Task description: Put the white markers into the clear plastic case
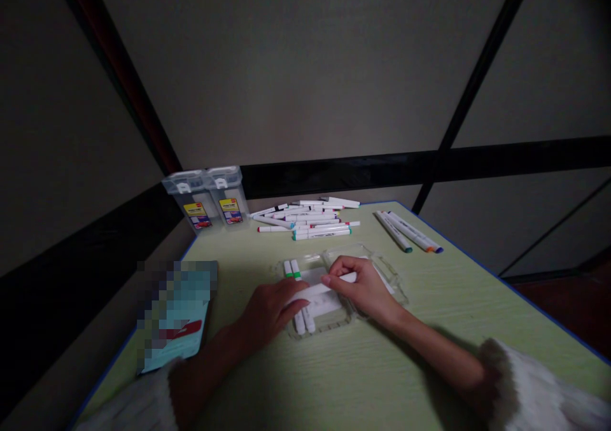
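Observation:
A clear plastic case (387, 273) lies open on the pale green table (363, 380) in front of me. Two white markers with green bands (292, 270) lie in its left half. My left hand (267, 310) rests on the case's left side, fingers curled around one end of a white marker (317, 289). My right hand (360, 284) pinches the same marker near its other end, over the middle of the case. The marker lies crosswise between both hands.
A heap of white markers (308, 219) lies at the far middle of the table. Three more markers (408, 232) lie at the far right. Two clear upright boxes (207, 198) stand at the far left corner. A blue-white packet (174, 316) lies at the left edge.

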A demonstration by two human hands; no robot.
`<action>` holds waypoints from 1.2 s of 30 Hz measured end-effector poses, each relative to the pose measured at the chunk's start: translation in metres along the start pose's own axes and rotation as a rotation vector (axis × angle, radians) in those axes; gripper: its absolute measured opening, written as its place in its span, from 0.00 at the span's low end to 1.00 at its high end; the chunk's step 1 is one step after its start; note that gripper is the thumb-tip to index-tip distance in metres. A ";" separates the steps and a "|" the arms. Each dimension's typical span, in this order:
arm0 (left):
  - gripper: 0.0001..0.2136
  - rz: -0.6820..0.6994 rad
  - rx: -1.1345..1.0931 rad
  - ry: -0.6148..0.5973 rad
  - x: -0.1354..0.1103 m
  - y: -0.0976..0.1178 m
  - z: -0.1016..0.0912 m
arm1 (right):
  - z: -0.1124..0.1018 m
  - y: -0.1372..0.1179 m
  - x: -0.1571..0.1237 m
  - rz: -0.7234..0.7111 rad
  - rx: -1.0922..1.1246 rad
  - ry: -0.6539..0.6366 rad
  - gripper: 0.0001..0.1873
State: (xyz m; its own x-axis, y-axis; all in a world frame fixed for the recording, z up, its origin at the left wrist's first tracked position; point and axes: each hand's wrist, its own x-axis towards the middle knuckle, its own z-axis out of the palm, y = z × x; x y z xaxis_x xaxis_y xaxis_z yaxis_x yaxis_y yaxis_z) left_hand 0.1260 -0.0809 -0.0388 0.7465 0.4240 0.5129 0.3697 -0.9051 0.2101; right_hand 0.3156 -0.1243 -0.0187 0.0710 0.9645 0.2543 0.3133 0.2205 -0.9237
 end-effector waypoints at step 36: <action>0.16 0.020 0.073 0.095 -0.003 0.002 -0.001 | 0.002 -0.004 -0.004 0.112 0.164 0.056 0.20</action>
State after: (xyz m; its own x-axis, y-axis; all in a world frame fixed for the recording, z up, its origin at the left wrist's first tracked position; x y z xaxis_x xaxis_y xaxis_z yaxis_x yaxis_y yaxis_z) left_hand 0.1235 -0.0837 -0.0390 0.6999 0.3977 0.5933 0.3973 -0.9070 0.1394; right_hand 0.3123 -0.1285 -0.0165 0.1510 0.9756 0.1591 0.1420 0.1379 -0.9802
